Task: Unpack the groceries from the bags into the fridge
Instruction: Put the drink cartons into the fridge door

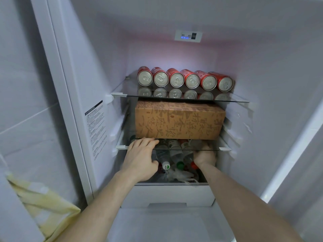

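Bottles (174, 152) are what your next move turns on, and the head view, the only one, shows them lying on their sides on the lowest shelf of the fridge (262, 84), under the glass shelf (225, 148) that carries the brown box (178, 119). Their long axes run front to back, caps toward you: a white-and-green cap, a green one and a red one show at the front. They lie between your two hands, so each arm reaches them from its own side. Your left hand (141, 158) sits at the left end of the group, fingers fairly straight and laid over the front edge of the glass shelf, just under the box's lower left corner, thumb down beside the white-capped bottle; it looks open and I see nothing held in it. Your right hand (205, 156) is deeper in, on the right end of the group, touching the rightmost bottle, but the shelf edge and the bottles hide its fingers, so I cannot tell whether it grips or merely pushes. My judgement is that the right hand is the nearer one to the work, with the bottles lying to its left. A crumpled clear plastic bag (176, 176) rests in front of the caps. Red cans (185, 79) fill the top shelf in two stacked rows.
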{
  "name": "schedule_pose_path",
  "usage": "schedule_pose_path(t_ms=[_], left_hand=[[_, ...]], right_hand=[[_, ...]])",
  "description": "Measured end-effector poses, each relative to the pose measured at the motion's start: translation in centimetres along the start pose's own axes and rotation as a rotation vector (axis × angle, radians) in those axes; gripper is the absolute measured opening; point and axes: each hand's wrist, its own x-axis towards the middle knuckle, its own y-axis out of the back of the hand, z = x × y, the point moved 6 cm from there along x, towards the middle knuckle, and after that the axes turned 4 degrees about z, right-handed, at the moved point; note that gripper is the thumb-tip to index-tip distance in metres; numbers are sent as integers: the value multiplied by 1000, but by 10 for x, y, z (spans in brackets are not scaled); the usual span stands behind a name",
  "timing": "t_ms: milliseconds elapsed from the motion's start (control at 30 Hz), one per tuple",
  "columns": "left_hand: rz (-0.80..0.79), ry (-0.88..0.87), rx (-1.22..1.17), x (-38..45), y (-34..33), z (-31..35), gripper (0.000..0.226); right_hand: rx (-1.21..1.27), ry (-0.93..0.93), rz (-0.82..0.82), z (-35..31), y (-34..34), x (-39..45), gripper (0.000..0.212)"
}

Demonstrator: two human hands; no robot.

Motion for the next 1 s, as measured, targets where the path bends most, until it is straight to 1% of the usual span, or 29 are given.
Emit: schedule_pose_path(t_ms=[33, 67, 167, 233, 300, 367, 433, 500, 567, 633, 733, 800, 900, 1000], left_hand=[[-4, 0, -2, 0, 0, 0, 72], [-8, 0, -7, 0, 0, 0, 72], [-20, 3, -10, 0, 0, -1, 73], [-20, 1, 1, 1, -1, -1, 73], [-18, -3, 10, 0, -2, -1, 74], [-23, -3, 10, 0, -3, 0, 75], [-21, -10, 34, -3, -6, -1, 78], [4, -34, 86, -7, -10, -1, 80], [40, -63, 78, -17, -11, 1, 81], [65, -93, 25, -34, -15, 5, 82], [70, -106, -29, -75, -27, 8, 82], [20, -54, -30, -109, -43, 1, 81], [-112, 30, 65, -160, -67, -11, 80], [-238, 90, 83, -207, -85, -15, 84]], right_hand=[[-16, 4, -4, -6, 8, -8, 23], [-24, 8, 9, -11, 15, -16, 26], [28, 29, 121, -24, 34, -47, 59], [50, 85, 178, -35, 40, -75, 72], [107, 128, 193, -39, 39, -101, 75], [184, 141, 174, -37, 36, -125, 73], [240, 169, 120, -29, 32, -149, 74], [246, 232, 23, -19, 29, -174, 79], [194, 278, -105, -7, 27, -197, 81], [105, 309, -232, 9, 27, -219, 79], [-8, 314, -356, 33, 32, -246, 78], [-61, 281, -423, 49, 35, -258, 81], [-123, 270, -492, 69, 38, -271, 85], [-129, 270, -553, 84, 39, -282, 83]])
